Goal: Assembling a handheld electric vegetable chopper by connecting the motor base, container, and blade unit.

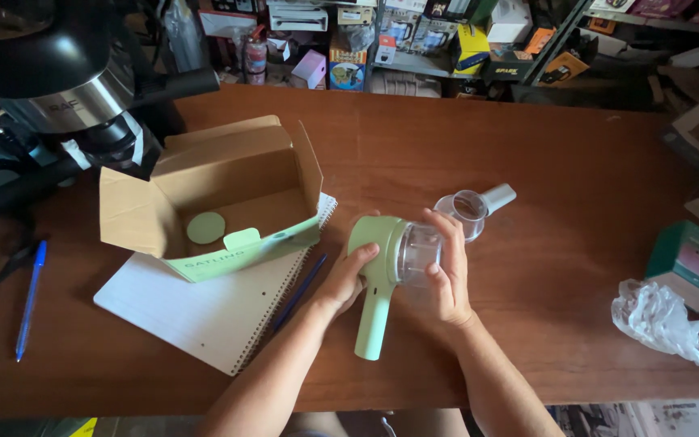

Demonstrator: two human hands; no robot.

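Hands around green handheld appliance

A: Where does your single view sit?
B: On your head, looking steeply down across the wooden table; your forearms enter from the bottom edge; close range.
A: And its far limit?
B: The cluttered shelves beyond the table's far edge.
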